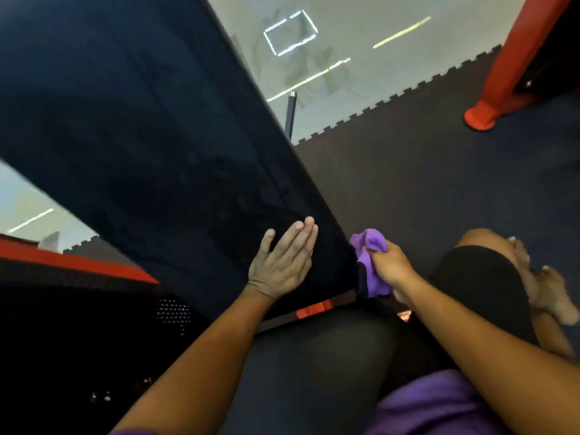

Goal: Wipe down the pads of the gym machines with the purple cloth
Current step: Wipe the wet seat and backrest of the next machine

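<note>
The person is crouching low beside the machine, and the big black pad (141,136) is filling most of the view, slanting from the upper left down to its near end by the hands. The left hand (281,259) is lying flat on the pad near that lower end, fingers straight and close together, thumb spread a little to the side, palm pressing against the upholstery and gripping nothing. The right hand (389,265) is working just off the pad's right edge, fingers curling tight around the cloth (368,262), which is bunching out above the fist and hanging below it. The purple cloth is sitting right at the pad's lower right corner; whether it is actually touching the side of the pad is hard to tell from here. A red frame piece (314,309) is showing just under the pad's near end, and another red bar (78,262) is running off to the left. The person's knee (489,277), in black, is bending up at the right with bare toes just beyond it. The dark mat (439,167) with its jigsaw edge is covering the floor out to the right, and a red post (508,70) is standing on it at the far corner.
</note>
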A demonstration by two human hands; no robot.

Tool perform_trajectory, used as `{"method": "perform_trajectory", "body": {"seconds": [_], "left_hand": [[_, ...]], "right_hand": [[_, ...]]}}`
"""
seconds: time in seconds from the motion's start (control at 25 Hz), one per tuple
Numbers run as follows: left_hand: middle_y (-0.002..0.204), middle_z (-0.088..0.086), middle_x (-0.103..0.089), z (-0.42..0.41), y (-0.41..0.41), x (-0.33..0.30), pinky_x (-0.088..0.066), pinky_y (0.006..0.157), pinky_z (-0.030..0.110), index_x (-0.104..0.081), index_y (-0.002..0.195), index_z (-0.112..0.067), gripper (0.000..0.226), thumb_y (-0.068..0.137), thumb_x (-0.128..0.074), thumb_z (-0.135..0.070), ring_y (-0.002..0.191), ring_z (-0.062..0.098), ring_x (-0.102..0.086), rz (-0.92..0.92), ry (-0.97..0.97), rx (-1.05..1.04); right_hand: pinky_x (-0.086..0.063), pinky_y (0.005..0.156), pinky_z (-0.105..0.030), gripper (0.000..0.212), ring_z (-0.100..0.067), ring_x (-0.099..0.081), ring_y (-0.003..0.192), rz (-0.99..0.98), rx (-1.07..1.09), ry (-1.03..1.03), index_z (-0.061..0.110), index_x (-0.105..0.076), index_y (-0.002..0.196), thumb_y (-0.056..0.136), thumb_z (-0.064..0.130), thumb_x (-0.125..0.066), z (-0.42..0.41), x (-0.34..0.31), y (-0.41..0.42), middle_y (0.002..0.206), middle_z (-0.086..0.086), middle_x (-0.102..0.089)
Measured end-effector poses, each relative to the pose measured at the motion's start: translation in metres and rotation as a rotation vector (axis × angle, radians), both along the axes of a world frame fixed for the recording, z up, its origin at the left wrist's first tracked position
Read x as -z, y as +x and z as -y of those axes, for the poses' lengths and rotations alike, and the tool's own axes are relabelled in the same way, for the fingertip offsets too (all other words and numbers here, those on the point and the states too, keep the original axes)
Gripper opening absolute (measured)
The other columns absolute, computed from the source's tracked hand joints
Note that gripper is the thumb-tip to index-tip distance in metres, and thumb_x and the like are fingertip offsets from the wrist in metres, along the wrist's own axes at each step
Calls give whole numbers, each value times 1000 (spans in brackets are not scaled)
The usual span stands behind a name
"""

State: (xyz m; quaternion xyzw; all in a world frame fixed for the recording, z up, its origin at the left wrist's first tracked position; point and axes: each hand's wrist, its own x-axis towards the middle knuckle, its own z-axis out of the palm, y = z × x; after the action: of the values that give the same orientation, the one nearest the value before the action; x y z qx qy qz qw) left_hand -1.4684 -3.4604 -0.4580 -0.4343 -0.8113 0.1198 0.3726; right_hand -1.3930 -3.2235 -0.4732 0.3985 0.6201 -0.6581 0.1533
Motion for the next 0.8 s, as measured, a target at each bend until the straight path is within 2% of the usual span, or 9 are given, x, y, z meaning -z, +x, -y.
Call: {"method": "perform_trajectory", "body": {"seconds": [0.08, 0.16, 0.2, 0.28, 0.4, 0.48, 0.6, 0.72, 0.8], "left_hand": [[171, 4, -21, -3, 4, -7, -14, 123, 49, -36, 160, -13, 72, 96, -59, -35, 156, 16, -26, 41, 27, -9], [172, 3, -16, -5, 13, -17, -16, 125, 47, -35, 161, -15, 69, 98, -59, -33, 156, 16, -24, 131, 42, -9], [172, 3, -15, -2, 18, -25, -16, 127, 46, -34, 161, -15, 69, 99, -59, -32, 157, 16, -23, 187, 63, -12], [171, 4, -20, 6, 22, -46, -17, 128, 47, -33, 160, -14, 69, 100, -61, -33, 157, 19, -23, 221, 199, -55], [167, 8, -25, 39, 8, -95, -10, 128, 51, -30, 159, -10, 67, 101, -54, -36, 158, 21, -17, 86, 499, -301], [167, 11, -25, 63, -6, -122, -9, 128, 54, -28, 159, -8, 67, 102, -49, -38, 160, 21, -10, 39, 626, -415], [172, 11, -13, 83, -22, -132, -11, 128, 56, -19, 164, -11, 74, 103, -48, -41, 160, 26, -10, 34, 589, -446], [173, 11, -9, 89, -30, -123, -15, 126, 55, -16, 166, -14, 78, 103, -46, -48, 159, 27, -13, 1, 499, -432], [171, 11, -20, 91, -31, -116, -22, 124, 54, -25, 164, -14, 75, 102, -47, -50, 157, 28, -22, -29, 510, -420]], "right_hand": [[-58, 82, -38, 22, -19, -71, 90, -129, -37, 93, 33, -75, 98, 89, 30, -55, 5, -36, 16, 95, 2, -76], [-55, 72, -28, 19, -14, -69, 90, -274, -124, 231, 33, -69, 105, 95, 27, -54, 7, -73, 24, 98, 2, -73], [-50, 67, -19, 19, -8, -67, 89, -375, -164, 302, 33, -66, 108, 97, 23, -54, 8, -95, 25, 99, 4, -72], [-43, 63, -6, 31, 6, -62, 87, -570, -242, 427, 35, -63, 111, 94, 11, -55, 13, -141, 24, 100, 10, -69], [-41, 74, -4, 52, 4, -60, 96, -856, -346, 595, 38, -61, 113, 79, 1, -51, 31, -210, 14, 105, 13, -67], [-39, 88, -6, 56, -2, -59, 105, -1067, -400, 682, 30, -63, 120, 72, 5, -48, 45, -256, -6, 116, 10, -65], [-37, 105, -18, 58, -16, -55, 118, -1388, -527, 901, 12, -61, 128, 72, 3, -52, 74, -343, -61, 127, -2, -61], [-38, 111, -38, 60, -27, -54, 123, -1616, -896, 1178, 10, -58, 134, 74, 5, -55, 115, -434, -129, 132, -6, -60], [-40, 106, -38, 59, -26, -55, 119, -1545, -1226, 1361, 16, -59, 132, 73, 11, -54, 157, -476, -169, 129, -5, -61]]}}
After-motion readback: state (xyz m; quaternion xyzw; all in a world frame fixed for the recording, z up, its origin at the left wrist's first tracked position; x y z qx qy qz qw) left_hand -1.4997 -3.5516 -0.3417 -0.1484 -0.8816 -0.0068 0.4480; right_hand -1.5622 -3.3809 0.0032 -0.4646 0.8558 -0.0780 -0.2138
